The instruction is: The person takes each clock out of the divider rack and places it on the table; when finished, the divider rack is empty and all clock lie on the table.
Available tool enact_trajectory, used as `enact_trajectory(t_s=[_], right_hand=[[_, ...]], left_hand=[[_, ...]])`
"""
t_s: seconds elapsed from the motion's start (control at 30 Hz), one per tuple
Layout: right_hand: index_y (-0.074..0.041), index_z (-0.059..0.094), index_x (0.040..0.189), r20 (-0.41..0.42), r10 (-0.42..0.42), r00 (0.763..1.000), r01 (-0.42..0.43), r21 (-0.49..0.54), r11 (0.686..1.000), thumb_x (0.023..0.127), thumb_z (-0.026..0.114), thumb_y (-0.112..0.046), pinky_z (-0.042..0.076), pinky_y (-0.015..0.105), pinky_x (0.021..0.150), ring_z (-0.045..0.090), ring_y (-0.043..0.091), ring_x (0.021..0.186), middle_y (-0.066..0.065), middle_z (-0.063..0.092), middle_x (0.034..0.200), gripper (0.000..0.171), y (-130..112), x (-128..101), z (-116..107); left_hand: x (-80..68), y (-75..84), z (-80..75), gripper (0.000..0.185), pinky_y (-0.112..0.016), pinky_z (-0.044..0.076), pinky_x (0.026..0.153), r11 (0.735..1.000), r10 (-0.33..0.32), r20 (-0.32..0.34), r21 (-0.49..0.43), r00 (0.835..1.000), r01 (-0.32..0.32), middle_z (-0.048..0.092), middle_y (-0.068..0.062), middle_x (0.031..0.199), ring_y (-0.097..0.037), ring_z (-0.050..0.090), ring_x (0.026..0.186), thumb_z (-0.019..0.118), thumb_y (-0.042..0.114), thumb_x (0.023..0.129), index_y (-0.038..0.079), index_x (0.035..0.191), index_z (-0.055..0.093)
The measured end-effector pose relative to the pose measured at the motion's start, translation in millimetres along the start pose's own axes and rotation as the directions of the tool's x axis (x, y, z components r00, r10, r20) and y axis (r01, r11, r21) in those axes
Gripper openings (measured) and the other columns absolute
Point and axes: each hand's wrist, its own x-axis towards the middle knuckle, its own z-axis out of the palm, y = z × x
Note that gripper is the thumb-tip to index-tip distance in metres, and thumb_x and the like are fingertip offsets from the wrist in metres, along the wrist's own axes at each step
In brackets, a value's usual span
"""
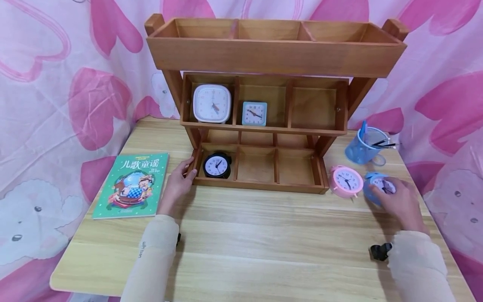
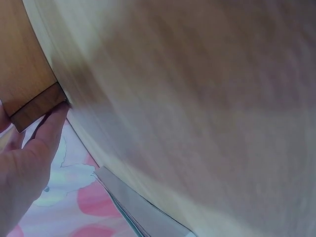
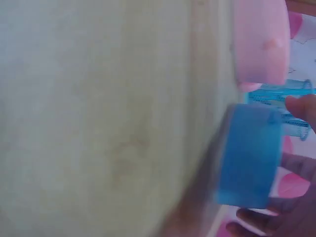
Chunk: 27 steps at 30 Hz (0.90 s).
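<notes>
A wooden three-tier shelf (image 1: pixel 264 184) stands at the back of the table. My left hand (image 1: pixel 180 179) holds its lower left corner, fingers curled round the edge (image 2: pixel 37 106). A black clock (image 1: pixel 216 165) sits in the bottom left compartment. A white clock (image 1: pixel 212 103) and a small teal clock (image 1: pixel 254 113) sit in the middle tier. My right hand (image 1: pixel 396 200) grips a blue round alarm clock (image 1: pixel 379 184) on the table; the right wrist view shows the same blue alarm clock (image 3: pixel 249 158) from the side. A pink alarm clock (image 1: pixel 345 181) stands just left of it.
A green children's book (image 1: pixel 132 185) lies on the table's left side. A blue mesh pen cup (image 1: pixel 364 147) stands behind the alarm clocks at the right. Pink patterned cloth (image 1: pixel 56 84) hangs behind and around the table. The shelf's top tier (image 1: pixel 275 46) holds nothing visible.
</notes>
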Motion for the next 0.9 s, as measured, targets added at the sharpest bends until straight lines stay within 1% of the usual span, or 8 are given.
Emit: enact_trajectory(t_s=[0.1, 0.2, 0.27, 0.4, 0.47, 0.57, 0.77, 0.9], right_hand=[[0.004, 0.025, 0.149, -0.050, -0.015, 0.999, 0.014, -0.024, 1.000, 0.092, 0.049, -0.059, 0.029, 0.078, 0.091, 0.019, 0.061, 0.126, 0.040, 0.008, 0.148, 0.088, -14, -6, -5], [0.005, 0.032, 0.146, -0.156, -0.098, 0.983, 0.096, -0.020, 0.995, 0.094, 0.053, -0.049, 0.025, 0.077, 0.096, 0.017, 0.060, 0.131, 0.039, 0.012, 0.149, 0.078, -39, -16, -6], [0.005, 0.040, 0.141, -0.224, -0.188, 0.956, 0.190, -0.015, 0.982, 0.094, 0.054, -0.042, 0.023, 0.075, 0.100, 0.021, 0.058, 0.132, 0.038, 0.021, 0.148, 0.068, -60, -23, -1], [0.005, 0.054, 0.128, -0.300, -0.369, 0.879, 0.394, 0.023, 0.919, 0.093, 0.059, -0.029, 0.029, 0.069, 0.098, 0.037, 0.053, 0.125, 0.033, 0.043, 0.137, 0.050, -109, -35, 22], [0.004, 0.055, 0.127, -0.272, -0.432, 0.860, 0.460, 0.046, 0.887, 0.093, 0.060, -0.030, 0.032, 0.066, 0.098, 0.041, 0.049, 0.123, 0.029, 0.048, 0.133, 0.048, -134, -39, 38], [-0.002, 0.055, 0.130, -0.179, -0.502, 0.846, 0.518, 0.054, 0.854, 0.095, 0.058, -0.039, 0.036, 0.062, 0.100, 0.044, 0.043, 0.123, 0.023, 0.051, 0.134, 0.051, -173, -42, 66], [-0.012, 0.048, 0.140, 0.038, -0.581, 0.813, 0.580, 0.044, 0.814, 0.093, 0.056, -0.050, 0.038, 0.055, 0.104, 0.045, 0.036, 0.128, 0.015, 0.047, 0.143, 0.060, -252, -48, 119], [-0.015, 0.049, 0.140, 0.107, -0.613, 0.782, 0.609, 0.072, 0.790, 0.092, 0.061, -0.046, 0.040, 0.050, 0.105, 0.047, 0.032, 0.127, 0.010, 0.048, 0.142, 0.059, -297, -48, 148]], left_hand=[[-0.2, -0.3, 0.6, 0.050, -0.049, 0.042, 0.103, 1.000, -0.001, -0.003, -0.004, 1.000, 0.001, 0.036, -0.022, 0.150, -0.038, 0.040, 0.135, 0.044, 0.024, 0.104, 0.027, 0.152, 0.031], [-0.3, 0.4, 1.5, 0.051, -0.049, 0.042, 0.103, 1.000, -0.011, -0.004, -0.016, 1.000, 0.011, 0.037, -0.022, 0.150, -0.038, 0.040, 0.134, 0.044, 0.024, 0.103, 0.027, 0.152, 0.031], [-0.4, 1.1, 1.6, 0.050, -0.049, 0.042, 0.104, 0.999, -0.023, -0.007, -0.024, 1.000, 0.022, 0.038, -0.022, 0.150, -0.037, 0.041, 0.134, 0.045, 0.024, 0.103, 0.028, 0.152, 0.032], [0.2, 1.8, 0.7, 0.050, -0.048, 0.042, 0.103, 0.999, -0.038, -0.014, -0.027, 0.999, 0.037, 0.038, -0.020, 0.151, -0.036, 0.041, 0.135, 0.045, 0.024, 0.103, 0.030, 0.151, 0.032], [0.6, 2.7, 0.3, 0.050, -0.048, 0.043, 0.103, 0.999, -0.035, -0.017, -0.028, 0.999, 0.035, 0.037, -0.020, 0.151, -0.036, 0.041, 0.135, 0.046, 0.023, 0.103, 0.030, 0.151, 0.032], [0.8, 2.5, 0.0, 0.050, -0.048, 0.043, 0.103, 0.999, -0.021, -0.016, -0.025, 1.000, 0.021, 0.038, -0.021, 0.150, -0.037, 0.041, 0.134, 0.046, 0.023, 0.103, 0.029, 0.151, 0.033], [-0.8, -0.6, 0.3, 0.050, -0.048, 0.042, 0.104, 0.999, 0.037, -0.016, 0.001, 0.999, -0.037, 0.038, -0.023, 0.150, -0.038, 0.042, 0.134, 0.046, 0.022, 0.103, 0.025, 0.152, 0.033], [-1.2, -0.9, 0.8, 0.050, -0.048, 0.042, 0.103, 0.999, 0.049, -0.026, 0.000, 0.998, -0.049, 0.039, -0.023, 0.149, -0.037, 0.043, 0.133, 0.046, 0.023, 0.103, 0.025, 0.151, 0.034]])
